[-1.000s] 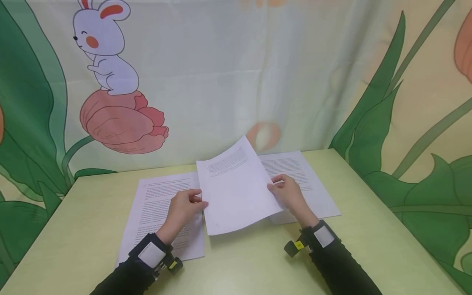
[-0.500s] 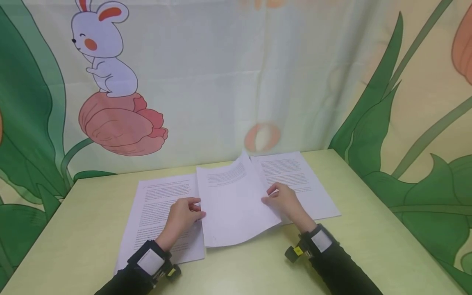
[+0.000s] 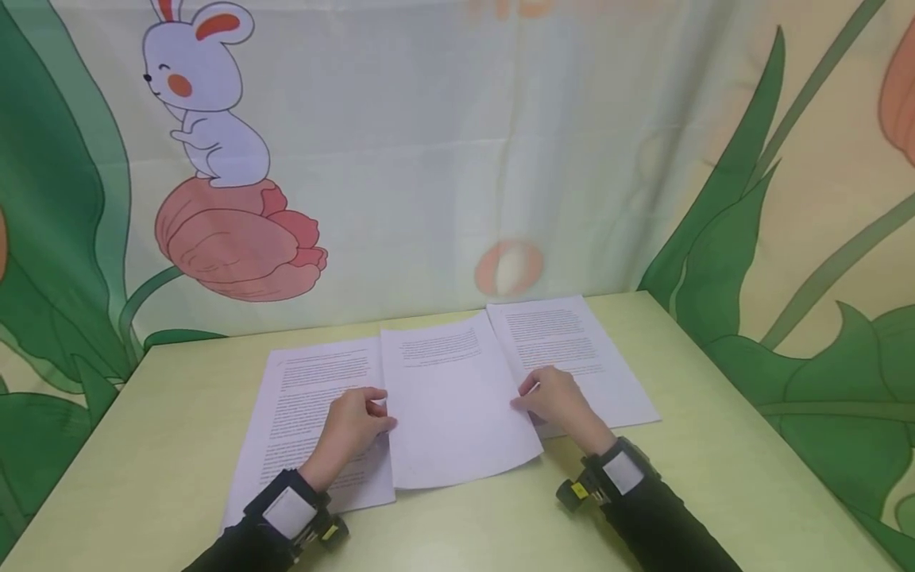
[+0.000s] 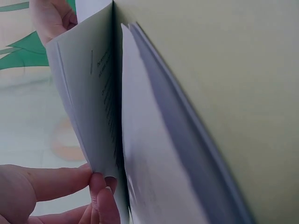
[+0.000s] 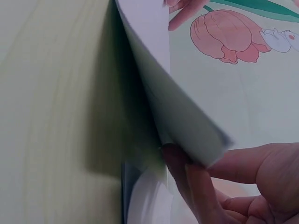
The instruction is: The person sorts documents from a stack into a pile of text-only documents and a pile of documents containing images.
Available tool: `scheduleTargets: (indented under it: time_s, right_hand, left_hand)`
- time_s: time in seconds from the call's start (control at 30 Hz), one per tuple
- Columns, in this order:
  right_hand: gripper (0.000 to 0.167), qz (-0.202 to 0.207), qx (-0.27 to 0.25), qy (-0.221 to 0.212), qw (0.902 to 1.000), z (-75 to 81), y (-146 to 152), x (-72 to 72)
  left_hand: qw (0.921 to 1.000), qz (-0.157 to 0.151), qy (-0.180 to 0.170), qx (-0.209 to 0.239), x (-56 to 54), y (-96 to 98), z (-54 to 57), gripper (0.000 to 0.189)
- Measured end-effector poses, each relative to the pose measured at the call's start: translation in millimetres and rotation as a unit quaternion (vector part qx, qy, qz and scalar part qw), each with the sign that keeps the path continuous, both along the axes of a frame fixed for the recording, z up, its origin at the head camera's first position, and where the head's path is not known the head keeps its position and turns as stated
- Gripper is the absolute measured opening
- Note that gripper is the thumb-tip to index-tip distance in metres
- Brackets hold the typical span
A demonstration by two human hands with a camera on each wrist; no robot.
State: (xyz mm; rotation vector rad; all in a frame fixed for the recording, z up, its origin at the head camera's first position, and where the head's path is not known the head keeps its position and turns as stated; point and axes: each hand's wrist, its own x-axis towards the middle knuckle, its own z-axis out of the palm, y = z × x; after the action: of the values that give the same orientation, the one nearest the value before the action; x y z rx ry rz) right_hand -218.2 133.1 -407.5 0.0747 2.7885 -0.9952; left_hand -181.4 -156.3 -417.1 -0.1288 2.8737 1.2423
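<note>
A white sheet of paper (image 3: pixel 457 421) with a few printed lines near its top lies between my hands, close over the table. My left hand (image 3: pixel 355 425) pinches its left edge, thumb on top and fingers beneath, as the left wrist view shows. On the opposite edge, my right hand (image 3: pixel 561 401) pinches the sheet; in the right wrist view its fingers (image 5: pixel 201 191) reach under the raised edge. Print shows on the sheet's underside in the left wrist view. A left paper stack (image 3: pixel 310 397) lies under my left hand, and a right paper stack (image 3: pixel 565 342) is partly behind my right hand.
The pale yellow table (image 3: pixel 129 461) carries all the papers. Behind it hangs a curtain (image 3: pixel 400 159) printed with a rabbit, tulips and leaves. Each wrist wears a strapped camera; the left wrist camera (image 3: pixel 332 531) sits just above the table's front area.
Both hands have lowered the sheet toward me and the table. Its raised, bent top corner has come down flat, uncovering more of the right stack. Both hands keep their pinch.
</note>
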Motion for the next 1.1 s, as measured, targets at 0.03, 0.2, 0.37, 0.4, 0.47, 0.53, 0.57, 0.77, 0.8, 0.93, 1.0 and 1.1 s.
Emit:
scheduleTargets:
  time_s: [0.03,0.2,0.37,0.4,0.47,0.53,0.57,0.77,0.8,0.93,1.0,1.1]
  right_hand:
    - [0.019,0.001,0.005,-0.002,1.0000,0.1,0.4,0.4]
    - [0.017,0.012,0.033,-0.009,0.9993,1.8,1.0,2.6]
    - [0.016,0.019,0.069,0.006,0.9974,3.3,2.3,4.4]
    - [0.016,0.020,0.078,0.008,0.9967,3.6,2.6,4.6]
    - [0.016,0.025,0.096,0.015,0.9950,3.6,2.9,4.6]
    - [0.016,0.027,0.110,0.015,0.9934,3.3,2.8,4.5]
    - [0.016,0.026,0.116,0.015,0.9928,2.9,2.6,4.4]
    - [0.018,0.024,0.132,0.021,0.9907,2.3,1.3,5.1]
    - [0.018,0.024,0.132,0.021,0.9908,2.5,1.3,5.6]
    - [0.018,0.027,0.135,0.025,0.9902,3.3,1.9,6.8]
    - [0.018,0.028,0.138,0.025,0.9897,3.5,2.2,7.3]
    - [0.019,0.032,0.143,0.024,0.9889,2.9,2.8,7.5]
  left_hand:
    - [1.0000,-0.002,0.000,-0.001,0.7,-0.1,0.0,0.046]
    - [0.9999,-0.008,-0.012,-0.006,3.0,-0.3,-0.5,0.047]
    - [0.9996,-0.014,-0.016,-0.018,3.6,-0.1,-2.0,0.048]
    - [0.9996,-0.015,-0.015,-0.019,3.7,-0.3,-2.3,0.048]
    - [0.9995,-0.016,-0.015,-0.021,3.7,-0.5,-2.3,0.048]
    - [0.9994,-0.018,-0.016,-0.023,3.1,-0.8,-3.2,0.049]
    - [0.9994,-0.019,-0.017,-0.026,2.7,-0.8,-3.7,0.049]
    - [0.9987,-0.023,-0.020,-0.040,1.4,0.4,-5.6,0.050]
    - [0.9987,-0.023,-0.021,-0.041,1.2,0.8,-5.7,0.050]
    - [0.9977,-0.032,-0.010,-0.060,1.6,3.2,-5.4,0.048]
    - [0.9955,-0.043,0.003,-0.085,2.4,4.7,-5.2,0.046]
    - [0.9881,-0.068,0.041,-0.132,3.3,8.5,-6.2,0.046]
